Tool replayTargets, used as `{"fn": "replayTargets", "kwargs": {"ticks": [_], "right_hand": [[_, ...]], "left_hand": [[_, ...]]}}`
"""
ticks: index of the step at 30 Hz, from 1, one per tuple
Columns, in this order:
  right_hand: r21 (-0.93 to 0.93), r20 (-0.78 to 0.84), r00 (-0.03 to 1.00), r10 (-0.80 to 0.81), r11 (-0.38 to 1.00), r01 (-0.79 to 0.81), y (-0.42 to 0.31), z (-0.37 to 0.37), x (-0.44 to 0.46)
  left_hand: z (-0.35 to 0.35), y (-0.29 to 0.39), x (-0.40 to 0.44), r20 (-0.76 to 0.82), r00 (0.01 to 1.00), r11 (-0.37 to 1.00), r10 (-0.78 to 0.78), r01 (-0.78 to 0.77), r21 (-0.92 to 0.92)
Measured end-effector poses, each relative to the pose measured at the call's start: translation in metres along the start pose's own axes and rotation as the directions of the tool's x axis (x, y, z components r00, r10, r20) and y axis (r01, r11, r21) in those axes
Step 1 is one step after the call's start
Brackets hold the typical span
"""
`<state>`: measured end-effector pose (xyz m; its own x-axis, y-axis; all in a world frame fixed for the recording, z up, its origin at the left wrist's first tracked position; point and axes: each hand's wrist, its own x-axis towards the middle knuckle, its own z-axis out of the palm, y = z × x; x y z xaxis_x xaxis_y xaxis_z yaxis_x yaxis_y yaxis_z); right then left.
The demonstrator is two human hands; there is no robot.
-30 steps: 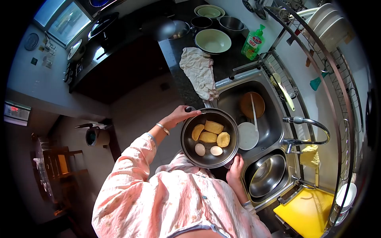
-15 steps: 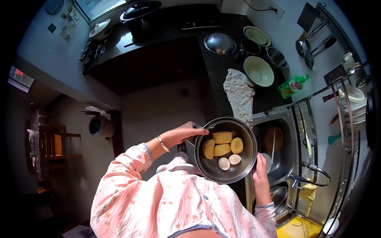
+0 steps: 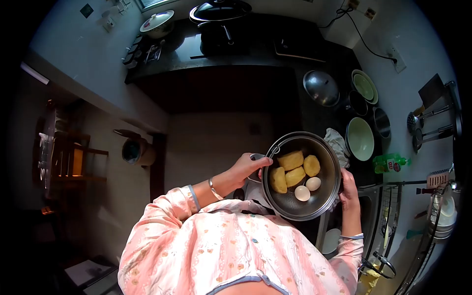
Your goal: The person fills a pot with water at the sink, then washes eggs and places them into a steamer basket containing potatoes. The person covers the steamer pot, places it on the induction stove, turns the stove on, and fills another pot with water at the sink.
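A round steel steamer pot (image 3: 275,206) is held in front of my body, its perforated tray facing up. On the tray lie several peeled yellow potato pieces (image 3: 291,160) and two pale eggs (image 3: 302,193). My left hand (image 3: 250,166) grips the looped handle on the pot's left side, thumb over the rim. My right hand (image 3: 349,187) is closed on the opposite side, where its fingers are partly hidden. Just beyond the pot, a crumpled white cloth (image 3: 337,145) lies on the dark counter's edge.
The sink (image 3: 322,223) is at lower right, partly covered by the pot and my arm. A domed lid (image 3: 321,88), a pale green bowl (image 3: 360,139) and a green soap bottle (image 3: 388,163) stand along the right counter. At the back sits a lidded wok (image 3: 221,12).
My view has turned, so the counter items and sink appear farther right and lower. The pot has moved away from the sink toward the cloth, still in both hands.
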<state>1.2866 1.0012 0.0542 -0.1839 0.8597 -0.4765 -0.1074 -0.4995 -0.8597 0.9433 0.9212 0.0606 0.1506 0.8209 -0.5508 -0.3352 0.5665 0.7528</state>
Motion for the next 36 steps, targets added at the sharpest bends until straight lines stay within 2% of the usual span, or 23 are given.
{"fn": "replayTargets", "kwargs": {"ticks": [3,4,6,7,9,10,11,13,15,17,22,25,27,28,29,31,33,35,36], "right_hand": [[0.136,-0.041,0.997,0.063,0.989,-0.057,-0.030,0.026,0.044],[0.138,-0.029,0.998,0.057,0.989,-0.053,-0.035,0.031,0.059],[0.239,-0.138,0.990,0.024,0.971,0.009,-0.047,0.036,0.089],[0.274,-0.096,0.995,0.020,0.962,0.007,-0.053,0.034,0.104],[0.291,-0.066,0.998,0.024,0.957,-0.004,-0.060,0.028,0.133],[0.250,-0.115,0.993,0.031,0.968,-0.001,-0.063,0.030,0.144],[0.273,-0.068,0.997,0.035,0.962,-0.015,-0.049,0.008,0.168],[0.160,-0.134,0.989,0.067,0.986,-0.045,-0.052,0.014,0.181],[0.181,-0.143,0.968,0.206,0.967,-0.179,-0.028,-0.005,0.191],[0.306,-0.133,0.920,0.368,0.898,-0.316,0.002,-0.024,0.194],[0.459,-0.310,0.839,0.447,0.843,-0.280,0.094,-0.073,0.185],[0.506,-0.419,0.764,0.491,0.824,-0.253,0.092,-0.057,0.187],[0.345,-0.562,0.726,0.396,0.910,-0.229,0.086,-0.039,0.187],[0.269,-0.653,0.664,0.364,0.931,-0.245,0.079,-0.025,0.189],[0.282,-0.672,0.650,0.355,0.934,-0.219,0.080,-0.014,0.199],[-0.149,-0.768,0.640,0.023,0.966,-0.214,0.083,0.006,0.204],[-0.082,-0.811,0.583,0.057,0.975,-0.209,0.049,0.046,0.236],[-0.223,-0.775,0.610,-0.164,0.975,-0.022,0.022,0.077,0.265],[-0.240,-0.768,0.606,-0.204,0.970,0.022,0.006,0.089,0.283]], "left_hand": [[-0.010,0.032,0.022,-0.091,0.995,0.998,0.043,-0.048,-0.048],[-0.015,0.041,0.032,-0.099,0.994,0.997,0.053,-0.058,-0.043],[-0.023,0.058,0.054,-0.122,0.990,0.990,0.067,-0.081,-0.114],[-0.025,0.069,0.067,-0.130,0.989,0.990,0.074,-0.089,-0.109],[-0.029,0.092,0.090,-0.190,0.976,0.985,0.105,-0.128,-0.113],[-0.034,0.106,0.102,-0.178,0.976,0.986,0.128,-0.144,-0.082],[-0.038,0.115,0.116,-0.181,0.975,0.986,0.130,-0.147,-0.082],[-0.047,0.136,0.146,-0.207,0.975,0.974,0.084,-0.124,-0.187],[-0.047,0.161,0.168,-0.244,0.968,0.965,0.053,-0.112,-0.237],[-0.054,0.184,0.199,-0.239,0.961,0.947,0.140,-0.200,-0.251],[-0.067,0.249,0.279,-0.235,0.954,0.924,0.185,-0.250,-0.289],[-0.083,0.286,0.335,-0.275,0.942,0.922,0.191,-0.269,-0.279],[-0.095,0.307,0.376,-0.241,0.951,0.929,0.194,-0.257,-0.267],[-0.099,0.318,0.397,-0.211,0.957,0.926,0.198,-0.254,-0.280],[-0.104,0.328,0.420,-0.207,0.948,0.918,0.240,-0.291,-0.268],[-0.103,0.355,0.449,-0.218,0.951,0.913,0.218,-0.278,-0.298],[-0.103,0.377,0.478,-0.204,0.956,0.911,0.212,-0.269,-0.313],[-0.098,0.392,0.504,-0.239,0.949,0.903,0.203,-0.276,-0.330],[-0.102,0.395,0.523,-0.226,0.956,0.906,0.187,-0.257,-0.336]]}}
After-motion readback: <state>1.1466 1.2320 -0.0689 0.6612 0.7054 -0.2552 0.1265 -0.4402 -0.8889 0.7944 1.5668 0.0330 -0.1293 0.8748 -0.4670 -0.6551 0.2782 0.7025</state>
